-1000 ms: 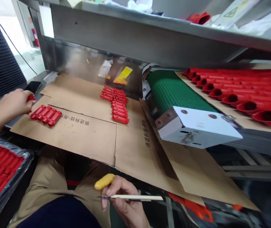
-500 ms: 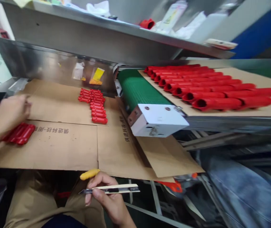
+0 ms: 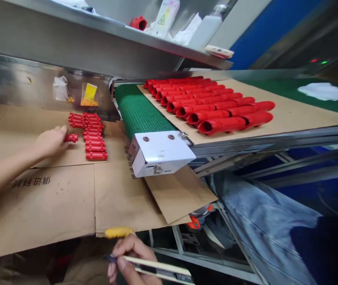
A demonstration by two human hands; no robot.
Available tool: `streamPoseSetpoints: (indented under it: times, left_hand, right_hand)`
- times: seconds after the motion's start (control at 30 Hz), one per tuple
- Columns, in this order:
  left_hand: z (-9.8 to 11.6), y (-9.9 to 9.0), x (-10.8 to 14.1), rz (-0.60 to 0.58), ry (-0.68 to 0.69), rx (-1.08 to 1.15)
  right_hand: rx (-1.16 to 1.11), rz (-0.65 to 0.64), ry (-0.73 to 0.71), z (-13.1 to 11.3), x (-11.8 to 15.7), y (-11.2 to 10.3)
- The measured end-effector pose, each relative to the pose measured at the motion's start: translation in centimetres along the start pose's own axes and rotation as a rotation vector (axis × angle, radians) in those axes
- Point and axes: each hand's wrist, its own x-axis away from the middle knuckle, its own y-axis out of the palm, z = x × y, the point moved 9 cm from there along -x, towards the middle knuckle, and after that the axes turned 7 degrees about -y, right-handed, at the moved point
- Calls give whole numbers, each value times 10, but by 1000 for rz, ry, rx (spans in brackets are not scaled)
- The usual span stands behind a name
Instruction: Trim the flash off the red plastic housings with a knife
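My left hand [image 3: 51, 139] is closed around a small red plastic tube [image 3: 72, 137], whose end sticks out past the fingertips above the cardboard [image 3: 59, 202]. Just to its right, several similar red tubes [image 3: 95, 149] lie side by side in rows. At the bottom, my right hand [image 3: 135, 257] grips a slim craft knife [image 3: 159, 269] with a pale handle and a dark tip pointing left. A yellow finger cover [image 3: 118, 232] shows on one finger of that hand.
A green conveyor belt [image 3: 143, 109] with a white end block [image 3: 163, 154] stands right of the cardboard. Rows of larger red tubes [image 3: 220, 126] lie beside it on more cardboard. Small plastic bags [image 3: 89, 94] sit at the back. A person's jeans-clad leg [image 3: 254, 217] is below right.
My left hand has moved right, from the pile at the left to the rows, and now has a red tube in it. The view has swung right. My right hand keeps the knife.
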Motion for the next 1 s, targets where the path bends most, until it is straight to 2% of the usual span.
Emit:
streamPoseSetpoints:
  times: [0.07,0.13,0.2,0.27,0.37,0.43,0.57,0.67,0.73,0.8,0.9,1.0]
  left_hand:
    - [-4,0,66,-122,5,118]
    - [-2,3,139,-217,6,287]
    - [-5,13,204,-306,-139,653]
    - [-6,24,253,-332,-264,881]
    - [-19,40,299,-283,-422,1033]
    - [-33,50,318,-221,-525,1118]
    - [-59,61,344,-24,-669,1202]
    - [-64,72,354,-5,-701,1248]
    - [-62,77,356,-13,-691,1305]
    - [-61,76,355,21,-644,1293]
    - [-55,61,351,141,-477,1165]
    - [-48,49,350,257,-376,1164]
  right_hand:
    - [18,47,29,-2,-11,11]
    - [101,10,-24,-13,-26,34]
    - [183,-32,-47,-21,-38,61]
    - [194,-123,-6,-18,-43,89]
    - [176,-217,72,-4,-35,119]
    - [141,-223,113,8,-25,129]
    - [85,-196,192,31,-10,138]
    - [100,-164,220,39,-4,137]
    - [137,-156,184,36,-1,135]
    - [255,-157,62,25,0,131]
    - [512,-120,-158,5,2,125]
    - [565,-132,-214,1,4,127]
